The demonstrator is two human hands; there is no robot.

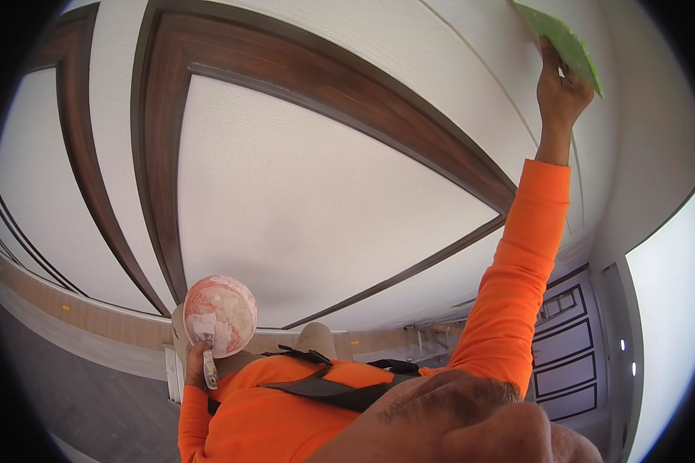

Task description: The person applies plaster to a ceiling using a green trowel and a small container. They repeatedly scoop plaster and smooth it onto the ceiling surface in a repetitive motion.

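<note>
My right hand (pixel 560 92) is raised high at the upper right, gripping a green flat spatula (pixel 571 50) against the white upper part of the wall (pixel 479 46). My left hand (pixel 196 359) is low beside my body, closed around a round pinkish bucket with pale paste (pixel 228 312) and a putty knife (pixel 206 347) whose blade lies at the bucket's near side; how the fingers divide between them is unclear. Dark brown wooden moulding (pixel 324 85) frames a white textured panel (pixel 309 193) in front of me.
A second framed panel (pixel 35 170) stands at left, above a wood-look strip (pixel 85 316) and dark grey floor (pixel 93 386). A panelled door (pixel 564 347) and metal item resembling a ladder (pixel 432 339) are at lower right. A bright white surface (pixel 660 309) fills the far right.
</note>
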